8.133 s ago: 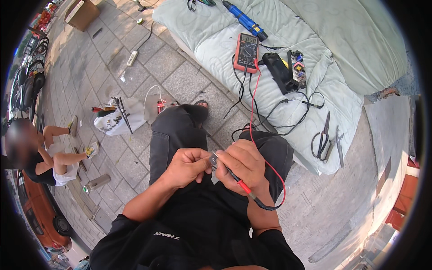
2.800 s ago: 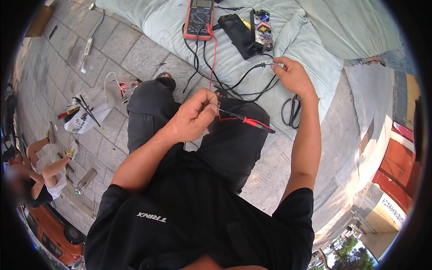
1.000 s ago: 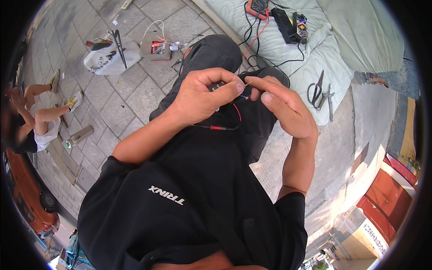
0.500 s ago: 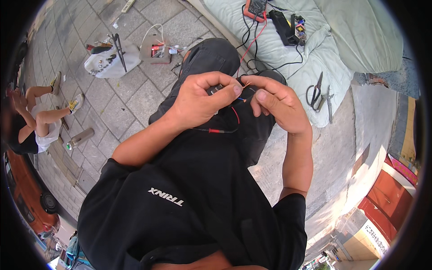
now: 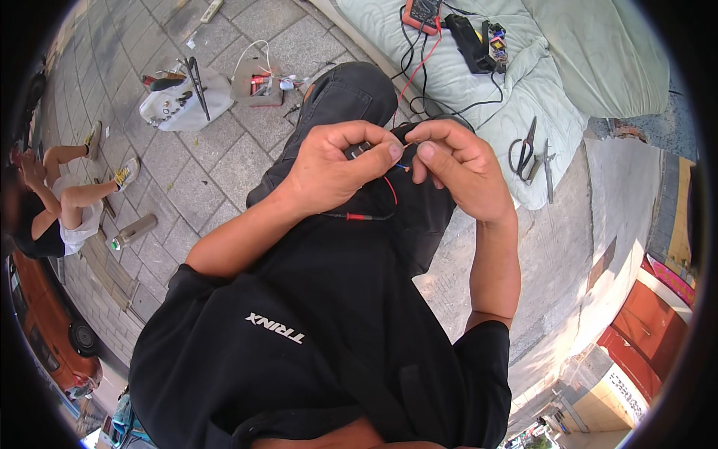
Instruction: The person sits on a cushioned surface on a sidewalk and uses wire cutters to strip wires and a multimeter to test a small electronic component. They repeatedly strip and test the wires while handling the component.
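Note:
In my lap, my left hand (image 5: pixel 344 161) pinches a small dark part (image 5: pixel 359 150) with thin wires, partly hidden by the fingers. Just right of it, my right hand (image 5: pixel 452 168) has thumb and forefinger on a fine copper-coloured wire (image 5: pixel 411 142); a short blue wire (image 5: pixel 401 168) hangs below. A red-and-black test probe (image 5: pixel 359 217) lies on my dark clothing under the hands, its lead running toward a red multimeter (image 5: pixel 422 15) on the pale quilt (image 5: pixel 553 179). Beside the meter are an opened black case with circuit board (image 5: pixel 475 49) and black cables.
Scissors (image 5: pixel 523 153) and a metal tool (image 5: pixel 550 172) rest on the quilt. On the paving sit a pale bag with tools (image 5: pixel 168 112), a box of red parts (image 5: pixel 245 96) and a flask (image 5: pixel 134 230). At left are a seated person (image 5: pixel 71 202) and an orange car (image 5: pixel 52 329).
Both hands have come together in my lap since the older frames, and the probe now lies loose beneath them. Over the last half second, my right thumb and forefinger have closed on the wire.

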Action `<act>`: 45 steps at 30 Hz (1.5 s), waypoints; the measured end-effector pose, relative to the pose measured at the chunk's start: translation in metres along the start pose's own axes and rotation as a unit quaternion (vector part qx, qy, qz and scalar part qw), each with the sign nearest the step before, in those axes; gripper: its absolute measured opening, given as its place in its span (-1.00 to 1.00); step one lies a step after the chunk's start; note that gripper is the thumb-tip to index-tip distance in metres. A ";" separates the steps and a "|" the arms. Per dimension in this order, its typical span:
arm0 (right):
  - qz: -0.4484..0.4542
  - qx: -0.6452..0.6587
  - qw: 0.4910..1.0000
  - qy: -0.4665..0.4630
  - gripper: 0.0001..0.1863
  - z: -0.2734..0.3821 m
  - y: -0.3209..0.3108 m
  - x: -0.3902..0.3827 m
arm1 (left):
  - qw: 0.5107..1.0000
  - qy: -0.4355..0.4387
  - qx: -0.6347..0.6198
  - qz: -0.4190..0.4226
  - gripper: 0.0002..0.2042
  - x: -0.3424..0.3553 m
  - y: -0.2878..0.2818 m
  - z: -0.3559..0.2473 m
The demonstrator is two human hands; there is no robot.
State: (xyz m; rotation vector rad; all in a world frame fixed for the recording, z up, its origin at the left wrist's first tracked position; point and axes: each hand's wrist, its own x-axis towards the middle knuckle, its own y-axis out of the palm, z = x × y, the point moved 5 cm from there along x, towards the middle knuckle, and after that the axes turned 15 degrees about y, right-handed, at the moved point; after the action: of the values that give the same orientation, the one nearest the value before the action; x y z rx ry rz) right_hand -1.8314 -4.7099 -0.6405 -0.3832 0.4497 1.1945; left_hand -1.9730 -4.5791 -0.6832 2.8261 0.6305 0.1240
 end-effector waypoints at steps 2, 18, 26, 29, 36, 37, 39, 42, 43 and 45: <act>-0.034 -0.022 0.999 -0.025 -0.78 0.001 0.001 -0.001 | 1.000 -0.001 0.013 0.007 -0.87 0.001 0.000 -0.001; -0.113 -0.285 0.935 -0.180 -0.83 0.029 -0.008 -0.019 | 0.995 -0.028 -0.016 0.090 -0.92 0.020 0.001 0.005; -0.324 -0.289 0.859 -0.273 -0.77 0.009 0.005 -0.012 | 0.997 0.046 0.043 0.045 -0.90 0.022 0.013 -0.002; -0.351 -0.333 0.814 -0.322 -0.72 0.010 0.005 -0.012 | 0.996 0.037 0.072 0.036 -0.89 0.024 0.016 -0.002; -0.387 -0.402 0.757 -0.341 -0.67 0.002 0.003 -0.014 | 0.992 0.070 0.105 0.025 -0.90 0.026 0.016 -0.002; -0.382 -0.414 0.757 -0.332 -0.68 0.003 0.003 -0.015 | 0.986 0.086 0.138 0.024 -0.90 0.026 0.016 -0.003; -0.374 -0.436 0.757 -0.313 -0.70 0.008 0.004 -0.019 | 0.972 0.118 0.202 0.026 -0.91 0.028 0.015 -0.003; -0.346 -0.481 0.747 -0.301 -0.70 0.006 0.005 -0.019 | 0.918 0.231 0.316 0.059 -0.91 0.034 0.015 -0.010; -0.321 -0.478 0.762 -0.297 -0.71 0.007 0.002 -0.019 | 0.941 0.182 0.276 0.070 -0.91 0.035 0.015 -0.004; -0.273 -0.469 0.789 -0.289 -0.73 0.011 -0.010 -0.020 | 0.973 0.081 0.194 0.092 -0.91 0.038 0.015 0.004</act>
State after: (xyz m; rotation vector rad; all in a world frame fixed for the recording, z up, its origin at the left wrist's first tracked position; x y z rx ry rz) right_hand -1.8266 -4.7238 -0.6202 -0.8873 -0.8100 0.8135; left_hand -1.9323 -4.5767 -0.6823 3.2781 0.4631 0.2979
